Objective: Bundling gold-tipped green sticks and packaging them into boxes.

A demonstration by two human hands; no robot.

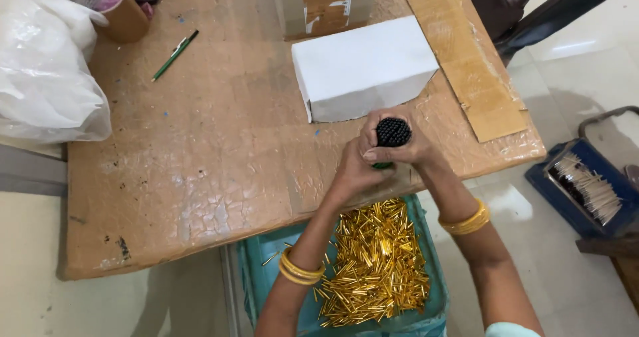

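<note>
Both hands wrap around an upright bundle of dark pencils (393, 132), seen end-on, at the near edge of the brown table (219, 144). My left hand (353, 172) grips the bundle from the left and below. My right hand (406, 147) closes over it from the right. A bit of green shows at the bundle's lower end. Gold bangles sit on both wrists. Below the hands, a teal tray (256, 270) holds a heap of small gold metal tubes (376, 264).
A white box (363, 67) lies just beyond the hands, with a cardboard strip (466, 57) to its right. A green pencil (175, 54), a round tub (113, 4) and a white plastic bag (43, 77) are at the far left. A blue crate of sticks (586, 187) stands on the floor right.
</note>
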